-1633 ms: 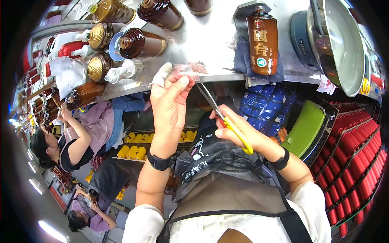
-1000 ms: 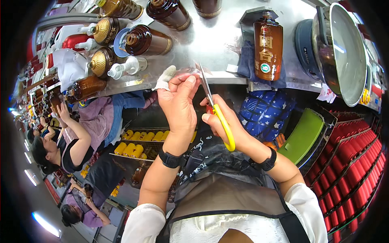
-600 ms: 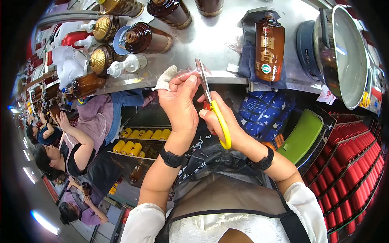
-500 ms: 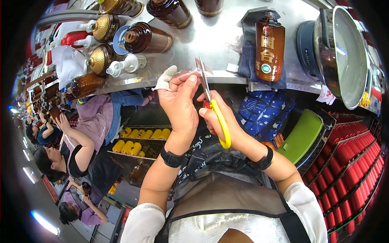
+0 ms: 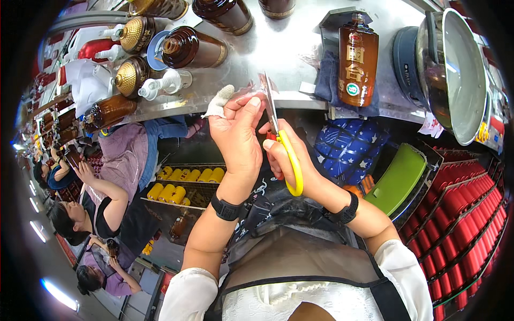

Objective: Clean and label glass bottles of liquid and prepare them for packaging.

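Between the thumb and fingers of my left hand (image 5: 239, 136) is a thin piece of clear film (image 5: 251, 91); its print is too small to make out. A white cloth finger cover (image 5: 220, 101) sits on one fingertip of that hand. My right hand (image 5: 301, 155) grips a pair of scissors (image 5: 290, 156) with yellow and red handles. Their blades point away from me and lie against the film, just right of my left fingertips. Both hands are over the near edge of the metal table (image 5: 289, 59). An amber bottle (image 5: 357, 64) with gold lettering rests on a dark blue cloth (image 5: 327, 80) to the right.
A pan (image 5: 465, 75) stands by a blue-sided appliance (image 5: 407, 67) at the right. Brown bottles (image 5: 199, 47), gold-topped caps (image 5: 131, 75) and a clear pump bottle (image 5: 166, 84) crowd the left. A green stool (image 5: 399, 179) and red cylinders (image 5: 460, 230) are below right. A co-worker (image 5: 115, 176) is at left.
My hands and the scissors hold almost the same place. The scissor blades look slightly closer together. At left, the co-worker's arms have shifted a little.
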Demonstrator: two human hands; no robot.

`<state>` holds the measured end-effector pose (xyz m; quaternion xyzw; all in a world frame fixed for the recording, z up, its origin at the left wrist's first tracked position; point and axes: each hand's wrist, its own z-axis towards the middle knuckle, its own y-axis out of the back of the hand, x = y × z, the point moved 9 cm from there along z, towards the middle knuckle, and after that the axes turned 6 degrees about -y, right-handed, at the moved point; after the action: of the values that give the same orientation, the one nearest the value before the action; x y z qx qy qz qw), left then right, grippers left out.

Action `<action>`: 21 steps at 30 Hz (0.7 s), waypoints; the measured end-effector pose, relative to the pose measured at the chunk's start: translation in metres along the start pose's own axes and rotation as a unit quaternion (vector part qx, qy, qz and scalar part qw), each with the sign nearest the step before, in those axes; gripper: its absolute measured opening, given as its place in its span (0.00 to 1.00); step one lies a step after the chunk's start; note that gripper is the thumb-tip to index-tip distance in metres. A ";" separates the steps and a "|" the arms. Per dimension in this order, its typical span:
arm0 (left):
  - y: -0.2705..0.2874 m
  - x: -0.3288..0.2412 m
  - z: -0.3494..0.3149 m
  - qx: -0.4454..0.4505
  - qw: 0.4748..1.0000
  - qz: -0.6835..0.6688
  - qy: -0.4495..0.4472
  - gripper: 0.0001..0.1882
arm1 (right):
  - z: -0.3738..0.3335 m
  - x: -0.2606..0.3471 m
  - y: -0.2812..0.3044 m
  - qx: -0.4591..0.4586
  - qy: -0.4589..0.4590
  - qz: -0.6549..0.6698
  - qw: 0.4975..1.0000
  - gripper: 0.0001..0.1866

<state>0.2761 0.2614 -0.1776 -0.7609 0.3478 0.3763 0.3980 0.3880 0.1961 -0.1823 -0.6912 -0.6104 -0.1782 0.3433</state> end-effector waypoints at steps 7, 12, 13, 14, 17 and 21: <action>0.001 0.002 0.000 -0.002 1.000 -0.002 0.011 0.22 | -0.001 0.000 -0.001 -0.008 0.022 0.007 1.000 0.14; 0.000 0.001 -0.001 -0.002 1.000 -0.011 0.020 0.22 | -0.001 -0.001 -0.002 -0.005 0.025 0.013 1.000 0.14; 0.000 0.002 -0.001 -0.002 1.000 -0.011 0.020 0.22 | -0.002 0.000 -0.002 -0.006 0.029 0.018 0.999 0.13; 0.002 0.003 0.000 -0.001 1.000 -0.008 0.019 0.22 | -0.002 -0.001 -0.003 -0.006 0.029 0.018 0.999 0.13; -0.001 0.003 -0.002 -0.003 1.000 -0.011 0.021 0.21 | -0.001 -0.005 -0.003 -0.005 0.017 0.044 0.999 0.13; 0.001 0.005 -0.003 -0.011 0.999 -0.013 0.031 0.20 | 0.001 -0.008 -0.007 0.015 0.014 0.063 0.998 0.14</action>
<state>0.2781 0.2573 -0.1814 -0.7810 0.3462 0.3510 0.3833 0.3798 0.1911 -0.1866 -0.7205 -0.5637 -0.1564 0.3725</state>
